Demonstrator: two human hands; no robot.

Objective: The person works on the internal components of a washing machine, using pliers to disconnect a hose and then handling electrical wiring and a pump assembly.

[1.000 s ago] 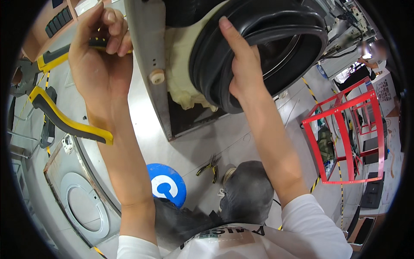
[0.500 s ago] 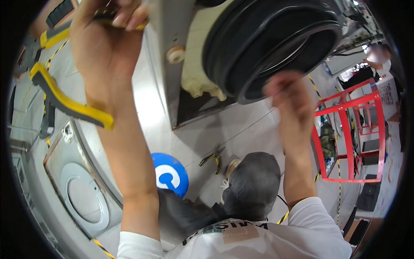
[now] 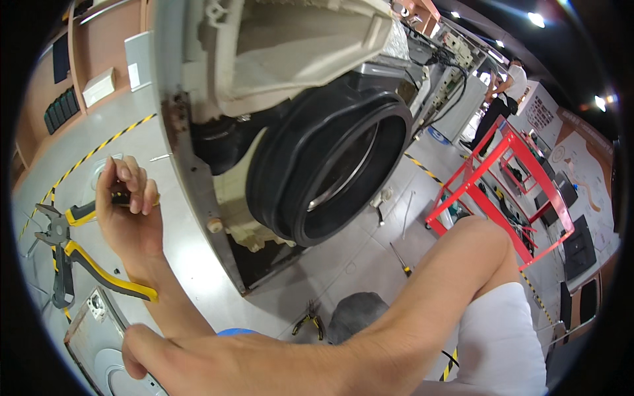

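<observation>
1. Washing machine body [image 3: 173, 59]: front open, stands tilted in view at top centre. Cream plastic inside, wiring along its far right side.
2. Red metal frame [image 3: 543, 188]: on the floor to the right, well apart from both hands. Tools and loose bits inside it.
3. Black rubber gasket [image 3: 284, 162]: in the machine's open front, round mouth facing right and down. Silvery arc visible through it. Neither hand on it.
4. Grey panel [image 3: 92, 336]: lower left, pale ring on it, partly hidden by the right hand.
5. Cutters [image 3: 58, 231]: yellow-and-black handles spread wide, head pointing left. At the left hand, left of the machine, clear of the gasket. Lower handle's end overlaps the left wrist.
6. Left hand [image 3: 135, 214]: palm up, fingers curled round the upper handle of the cutters.
7. Right hand [image 3: 145, 350]: arm crosses over the left forearm, hand in front of the panel. Fingers mostly hidden; can't tell if they're gripping or touching anything.
8. Small pliers [image 3: 309, 321]: yellow-and-black, on the floor below the machine, handles apart.
9. Screwdriver [image 3: 406, 269]: on the floor, just beside the right arm in view.
</observation>
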